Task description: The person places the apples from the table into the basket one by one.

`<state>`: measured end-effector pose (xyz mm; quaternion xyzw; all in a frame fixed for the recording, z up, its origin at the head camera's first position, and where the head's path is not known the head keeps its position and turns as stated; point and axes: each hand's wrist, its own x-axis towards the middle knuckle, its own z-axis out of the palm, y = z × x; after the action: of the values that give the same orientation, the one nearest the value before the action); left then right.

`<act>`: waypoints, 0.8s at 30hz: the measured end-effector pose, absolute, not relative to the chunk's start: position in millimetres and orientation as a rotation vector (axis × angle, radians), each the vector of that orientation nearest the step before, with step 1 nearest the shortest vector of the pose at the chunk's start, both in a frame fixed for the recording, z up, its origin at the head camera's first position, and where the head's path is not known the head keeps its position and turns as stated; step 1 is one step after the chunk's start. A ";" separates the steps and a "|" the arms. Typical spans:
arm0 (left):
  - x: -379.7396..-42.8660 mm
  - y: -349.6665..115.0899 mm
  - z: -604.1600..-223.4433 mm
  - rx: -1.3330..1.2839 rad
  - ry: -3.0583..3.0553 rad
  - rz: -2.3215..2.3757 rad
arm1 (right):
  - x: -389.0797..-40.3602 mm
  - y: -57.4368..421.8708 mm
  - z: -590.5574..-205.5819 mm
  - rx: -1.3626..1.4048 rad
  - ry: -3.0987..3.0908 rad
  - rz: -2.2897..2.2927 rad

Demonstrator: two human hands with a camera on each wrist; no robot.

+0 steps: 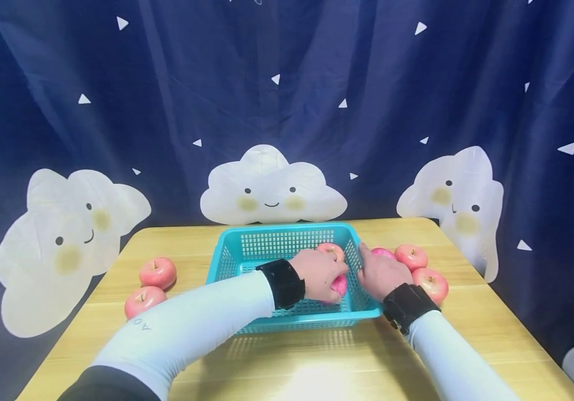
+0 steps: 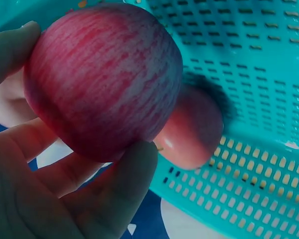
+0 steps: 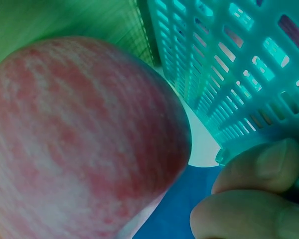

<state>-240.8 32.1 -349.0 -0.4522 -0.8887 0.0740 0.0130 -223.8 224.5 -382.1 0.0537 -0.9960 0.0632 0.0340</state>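
Note:
My left hand [image 1: 319, 275] reaches inside the turquoise basket [image 1: 294, 319] and grips a red streaked apple [image 2: 104, 82], fingers and thumb spread around it. Beyond that fruit, a pinker apple [image 2: 192, 127] lies in the basket against its wall. At the basket's right side, my right hand [image 1: 384, 275] holds the rim, its fingertips [image 3: 249, 214] bent at the edge. Close by that hand, outside the basket, sits another streaked apple [image 3: 84, 144], partly hidden behind the hand in the head view.
Two pink apples, one farther back [image 1: 158, 273] and one nearer [image 1: 144, 301], lie on the wooden table [image 1: 287, 367] left of the basket. To its right are two more, one behind [image 1: 411, 257] the other [image 1: 431, 285]. A dark blue curtain [image 1: 277, 122] hangs behind.

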 end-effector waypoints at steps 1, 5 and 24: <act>-240.2 33.9 -350.0 -1.414 -2.776 0.234 | -223.7 224.7 -382.0 0.165 -3.064 0.194; -237.8 39.5 -355.4 -1.436 -2.775 0.267 | -223.7 225.5 -381.6 0.165 -3.071 0.194; -236.5 53.9 -374.7 -1.538 -2.718 0.371 | -226.9 224.7 -383.3 0.139 -3.093 0.205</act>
<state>-236.5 53.9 -374.7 -0.4890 -0.8643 0.1179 -0.0019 -226.9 224.7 -383.3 0.0447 -0.9966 0.0661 0.0194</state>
